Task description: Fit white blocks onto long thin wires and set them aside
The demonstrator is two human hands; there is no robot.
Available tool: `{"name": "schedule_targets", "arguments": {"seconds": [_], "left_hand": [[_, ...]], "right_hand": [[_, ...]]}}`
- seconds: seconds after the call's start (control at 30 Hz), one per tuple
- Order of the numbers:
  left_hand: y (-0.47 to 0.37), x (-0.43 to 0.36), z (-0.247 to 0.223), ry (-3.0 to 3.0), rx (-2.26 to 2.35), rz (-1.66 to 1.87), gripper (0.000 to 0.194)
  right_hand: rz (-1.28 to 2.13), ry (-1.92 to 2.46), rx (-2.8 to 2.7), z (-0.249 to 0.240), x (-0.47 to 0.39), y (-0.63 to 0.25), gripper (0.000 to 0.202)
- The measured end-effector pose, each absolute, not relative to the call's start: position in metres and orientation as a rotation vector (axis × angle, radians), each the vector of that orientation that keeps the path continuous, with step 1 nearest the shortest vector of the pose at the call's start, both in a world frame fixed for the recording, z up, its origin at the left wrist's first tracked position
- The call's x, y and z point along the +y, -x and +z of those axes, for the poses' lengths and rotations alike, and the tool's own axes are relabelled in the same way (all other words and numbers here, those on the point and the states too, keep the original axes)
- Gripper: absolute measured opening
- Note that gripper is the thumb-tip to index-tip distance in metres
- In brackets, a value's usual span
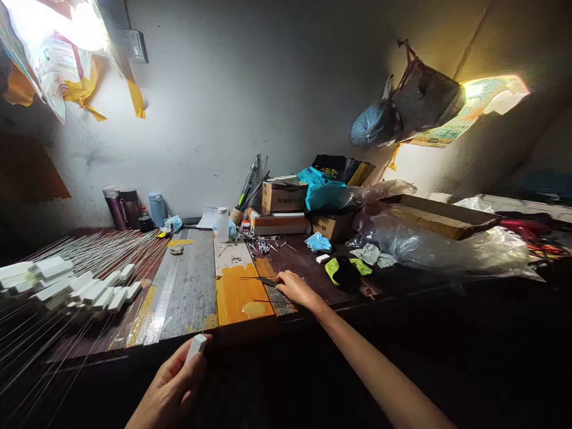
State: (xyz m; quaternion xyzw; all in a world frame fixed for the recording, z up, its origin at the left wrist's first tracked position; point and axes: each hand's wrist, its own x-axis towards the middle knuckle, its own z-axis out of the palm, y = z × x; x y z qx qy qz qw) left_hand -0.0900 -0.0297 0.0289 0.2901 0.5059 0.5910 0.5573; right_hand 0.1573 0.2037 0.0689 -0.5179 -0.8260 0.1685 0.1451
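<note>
My left hand (172, 381), at the front edge of the table, is closed around a small white block (196, 345). A thin wire tip sticks up from the block's top end. Over the table my right hand (295, 288) pinches a dark, flat, narrow tool (267, 281), perhaps a blade or scraper. Its far end points left over an orange-taped board (232, 289). On that board lies a pale, shiny puddle (254, 309) that looks like glue. Thin dark rods lie near the tool and puddle. Many white blocks on long wires (96, 292) are piled at the left.
A metal ruler (163, 298) lies along a grey board (190, 286). Behind stand a white bottle (222, 224), a blue flask (157, 210) and cardboard boxes (283, 196). To the right are a black-and-lime cloth (346, 272), plastic bags (429, 250) and a shallow carton (442, 217).
</note>
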Motion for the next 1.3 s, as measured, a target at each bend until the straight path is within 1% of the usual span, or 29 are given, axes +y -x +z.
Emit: {"name": "schedule_targets", "arguments": {"seconds": [0.1,0.2,0.27,0.4,0.47,0.57,0.73,0.8,0.9,1.07,1.13,1.23,1.3], "left_hand": [[0.09,-0.033,0.013,-0.708,1.251,1.377,0.055],[0.094,-0.034,0.003,-0.752,1.268,1.353,0.061],[0.096,-0.036,0.0,-0.779,1.301,1.363,0.059],[0.094,-0.04,-0.005,-0.8,1.297,1.402,0.047],[0.091,-0.041,-0.006,-0.816,1.25,1.364,0.044],[0.086,-0.042,-0.008,-0.889,1.198,1.292,0.041],[0.082,-0.043,-0.01,-0.979,1.183,1.246,0.043],[0.082,-0.043,-0.01,-0.996,1.199,1.241,0.043],[0.08,-0.043,-0.008,-1.005,1.192,1.241,0.04],[0.077,-0.046,-0.007,-1.032,1.183,1.2,0.037],[0.078,-0.049,-0.009,-1.04,1.197,1.188,0.038],[0.08,-0.054,-0.014,-1.015,1.291,1.225,0.044],[0.082,-0.058,-0.016,-0.972,1.401,1.285,0.04]], "right_hand": [[0.448,1.459,-2.381,0.064,0.207,-0.159,0.024],[0.458,1.339,-2.352,0.072,0.195,-0.16,0.014],[0.469,1.214,-2.306,0.08,0.177,-0.161,0.01],[0.475,0.989,-2.199,0.087,0.126,-0.155,0.016],[0.471,0.849,-2.161,0.085,0.104,-0.148,0.016],[0.411,0.697,-2.14,0.077,0.084,-0.136,0.018],[0.404,0.652,-2.211,0.061,0.07,-0.127,0.02],[0.477,0.663,-2.255,0.059,0.065,-0.126,0.02],[0.68,0.712,-2.262,0.06,0.06,-0.125,0.016],[1.251,0.807,-1.955,0.06,0.062,-0.123,0.019],[1.401,0.805,-1.853,0.054,0.066,-0.123,0.02],[1.397,0.867,-1.711,0.044,0.071,-0.123,0.021],[1.357,0.922,-1.648,0.04,0.073,-0.125,0.022]]}}
